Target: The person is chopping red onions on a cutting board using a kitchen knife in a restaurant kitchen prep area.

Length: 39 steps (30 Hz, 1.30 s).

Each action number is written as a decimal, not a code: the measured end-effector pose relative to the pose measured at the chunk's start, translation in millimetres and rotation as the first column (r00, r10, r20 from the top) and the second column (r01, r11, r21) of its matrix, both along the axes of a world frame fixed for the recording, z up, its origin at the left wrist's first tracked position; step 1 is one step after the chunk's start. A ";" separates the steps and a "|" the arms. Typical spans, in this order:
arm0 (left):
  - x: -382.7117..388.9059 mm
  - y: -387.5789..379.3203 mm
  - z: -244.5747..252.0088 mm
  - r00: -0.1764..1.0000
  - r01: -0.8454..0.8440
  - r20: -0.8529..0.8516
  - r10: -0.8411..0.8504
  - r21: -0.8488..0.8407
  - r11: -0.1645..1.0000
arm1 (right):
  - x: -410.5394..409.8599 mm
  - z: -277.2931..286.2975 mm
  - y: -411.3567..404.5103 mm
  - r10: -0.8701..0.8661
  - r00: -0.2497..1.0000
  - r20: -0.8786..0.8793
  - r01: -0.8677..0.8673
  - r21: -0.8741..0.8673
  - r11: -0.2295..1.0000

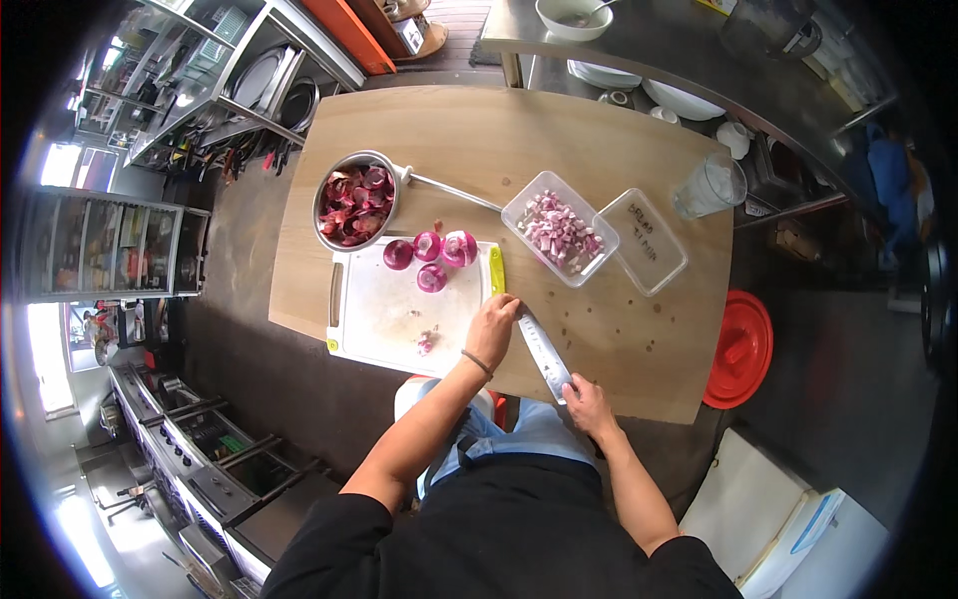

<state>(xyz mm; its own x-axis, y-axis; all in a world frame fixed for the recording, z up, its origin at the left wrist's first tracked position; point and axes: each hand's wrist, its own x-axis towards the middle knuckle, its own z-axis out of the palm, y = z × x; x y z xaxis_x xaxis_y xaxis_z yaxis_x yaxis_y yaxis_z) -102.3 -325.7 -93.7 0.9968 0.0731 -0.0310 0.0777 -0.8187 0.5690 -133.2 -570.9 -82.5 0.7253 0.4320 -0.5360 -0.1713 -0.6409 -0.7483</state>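
A wide-bladed kitchen knife point(545, 352) spans my two hands at the right of the white cutting board point(374, 326). My left hand point(492, 326) has its fingers closed around the knife's dark handle end, over the board's right edge. With my right hand point(589, 404) I pinch the blade near its other end, by the table's front edge. Several peeled red onions point(431, 278) sit at the back of the board; a small onion scrap point(426, 343) lies near its front. Diced red onion point(557, 228) partly fills a clear plastic container point(578, 279).
Behind the board, a metal saucepan point(317, 217) holds onion skins, its handle reaching the container. A clear lid point(658, 251) bearing writing lies under the container's right side. A glass point(709, 187) stands near the wooden table's point(449, 120) right edge; a red lid point(741, 348) is beyond it.
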 end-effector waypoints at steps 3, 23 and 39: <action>-3.0 1.4 -0.3 0.998 -0.025 0.062 0.027 -0.034 0.999 | -0.3 1.0 0.5 -0.009 1.000 -0.004 0.009 0.025 1.000; 3.3 60.4 65.1 0.864 -0.336 0.310 0.397 -0.233 0.913 | 91.6 125.8 -21.0 -0.087 0.883 0.462 0.283 -0.375 0.883; 50.1 -16.0 -8.4 0.979 -0.178 0.149 0.142 0.265 0.948 | 100.5 79.1 -23.4 -0.094 0.876 0.472 0.259 -0.298 0.919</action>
